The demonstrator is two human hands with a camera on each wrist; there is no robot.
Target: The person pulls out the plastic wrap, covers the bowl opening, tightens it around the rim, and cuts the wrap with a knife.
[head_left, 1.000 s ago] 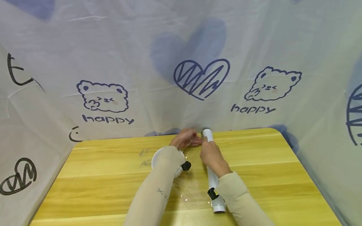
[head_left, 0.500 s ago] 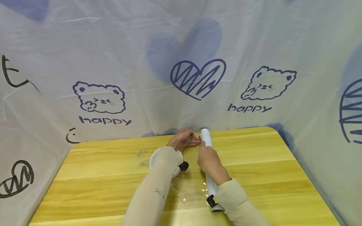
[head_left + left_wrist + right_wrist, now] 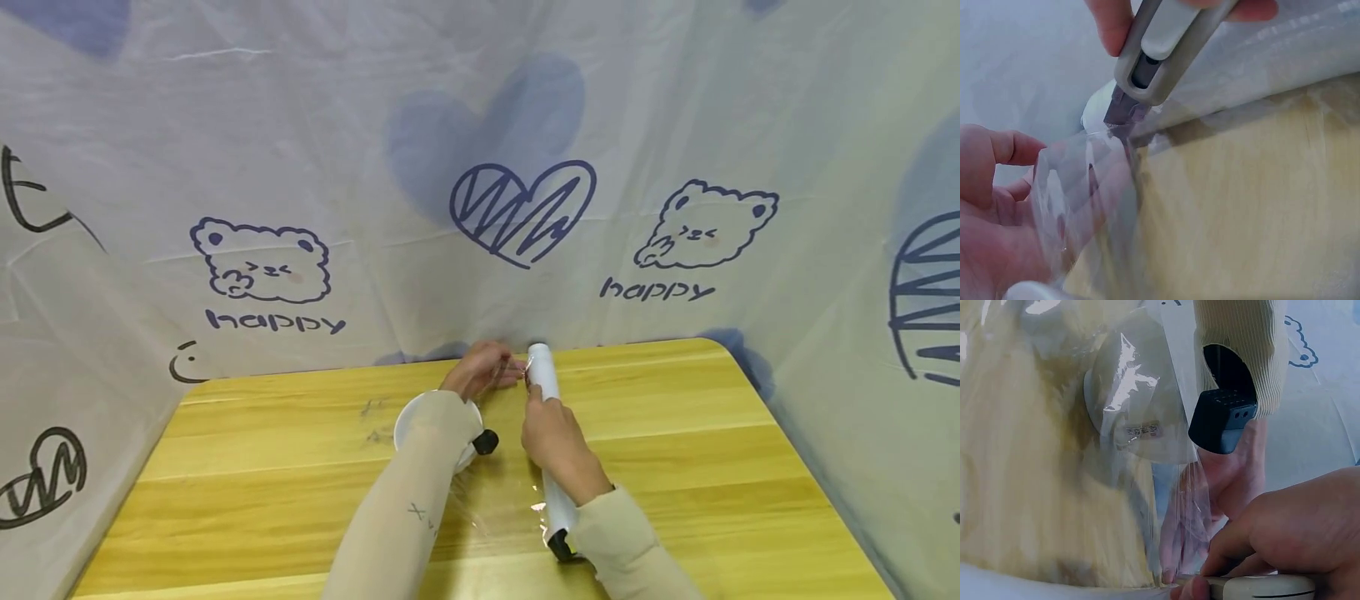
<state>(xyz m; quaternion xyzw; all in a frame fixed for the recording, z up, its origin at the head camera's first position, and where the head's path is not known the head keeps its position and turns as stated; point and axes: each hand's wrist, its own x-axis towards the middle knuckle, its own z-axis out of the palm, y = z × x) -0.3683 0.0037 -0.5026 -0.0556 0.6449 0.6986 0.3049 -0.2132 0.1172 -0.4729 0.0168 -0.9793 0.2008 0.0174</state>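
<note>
My right hand [image 3: 555,437] grips a utility knife [image 3: 1169,50], light grey with its slider uppermost. The knife's blade [image 3: 1124,109] is out and meets the clear cling film [image 3: 1079,206] close to the film roll [image 3: 542,371]. This white roll lies lengthwise on the table, partly under the right hand and forearm. At the far end, my left hand [image 3: 480,371] holds the film's edge by the thumb, its other fingers behind the gathered film. A white bowl [image 3: 408,421] stands beneath the left forearm; film lies over it in the right wrist view.
The wood-grain table [image 3: 285,483] ends at a pale cloth backdrop [image 3: 375,167] printed with hearts and bears. More cling film spreads over the table between the bowl and the roll. Each wrist carries a black camera [image 3: 1222,422].
My right hand and the knife have slid a little toward me along the roll. The left hand stays by the roll's far end, holding the film. The head view has shifted slightly.
</note>
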